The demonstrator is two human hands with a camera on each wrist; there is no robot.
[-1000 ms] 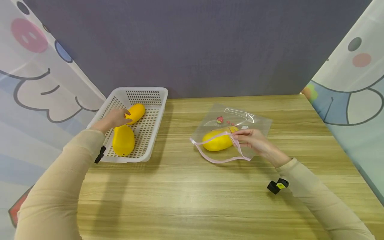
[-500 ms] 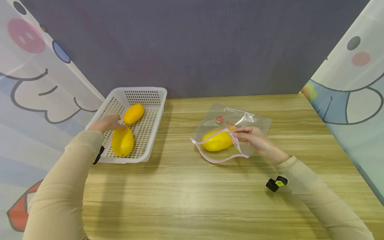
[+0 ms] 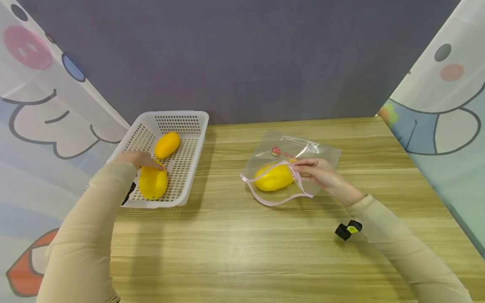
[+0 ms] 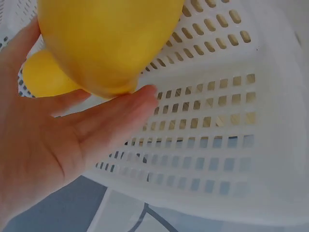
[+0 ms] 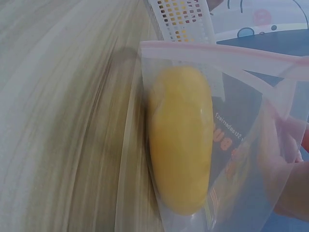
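In the head view, my left hand (image 3: pixel 138 160) reaches into a white plastic basket (image 3: pixel 195 168) and holds the upper end of a yellow mango (image 3: pixel 153 184). The left wrist view shows thumb and fingers on either side of this mango (image 4: pixel 111 38). Farther back in the basket lies a second mango (image 3: pixel 167 144), apart from the hand. My right hand (image 3: pixel 318 172) pinches the pink-edged mouth of a clear zip bag (image 3: pixel 261 153). Inside the bag another mango (image 5: pixel 181 140) lies on its side.
The bag lies on a wood-grain table (image 3: pixel 242 248), to the right of the basket. A grey panel (image 3: pixel 242 63) closes off the back. Cartoon-printed curtains (image 3: pixel 447 97) hang at both sides.
My left hand has left the far mango and come nearer, onto the near one. The near mango has turned a little. My right hand keeps hold of the bag's mouth.
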